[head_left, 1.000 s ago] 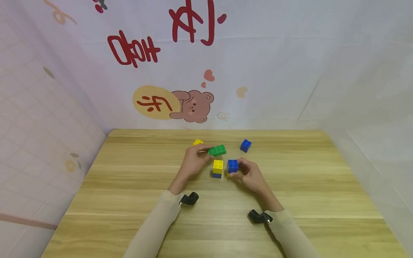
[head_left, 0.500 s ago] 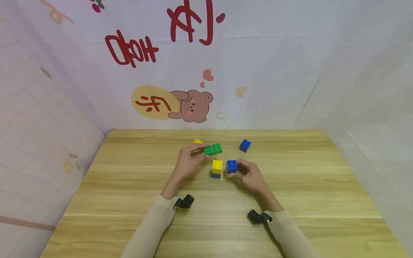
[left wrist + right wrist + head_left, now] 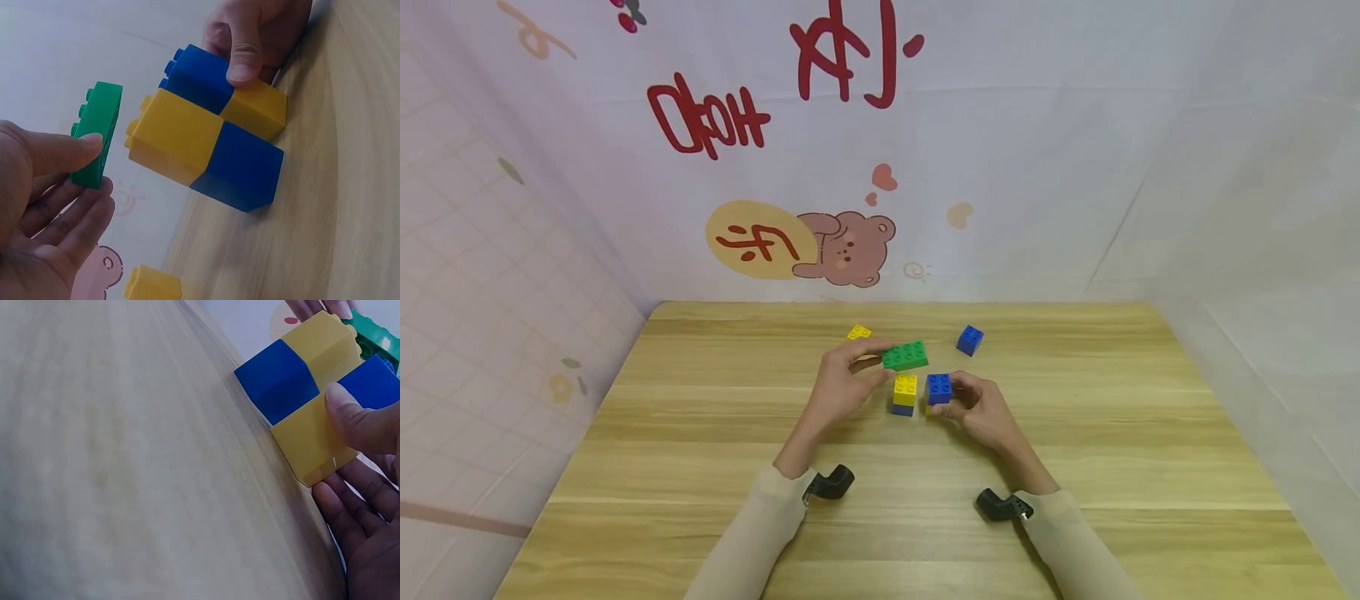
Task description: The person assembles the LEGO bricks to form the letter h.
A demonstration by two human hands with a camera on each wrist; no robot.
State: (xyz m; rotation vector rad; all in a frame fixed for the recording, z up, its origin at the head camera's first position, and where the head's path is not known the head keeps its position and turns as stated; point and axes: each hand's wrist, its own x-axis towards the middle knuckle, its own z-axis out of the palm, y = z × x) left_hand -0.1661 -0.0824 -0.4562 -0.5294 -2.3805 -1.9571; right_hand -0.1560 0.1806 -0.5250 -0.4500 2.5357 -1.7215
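Note:
My left hand pinches a long green building brick between thumb and fingers, raised above the table. Its studs face up and its underside is hollow. Just below and to its right stands a two-brick stack, a yellow brick on top of a blue brick. Beside that stack, with a small gap in the head view, is a second one: a blue brick over a yellow brick. My right hand grips this second stack from the right, thumb on its near side.
Behind the stacks, a loose blue brick lies at the back right. A loose yellow brick sits behind my left hand, partly hidden. The wooden table ends at a white printed curtain.
The green brick first moved left and away from the stacks, then came back right and nearer, close behind the yellow-topped stack. My right hand has kept its hold with little movement.

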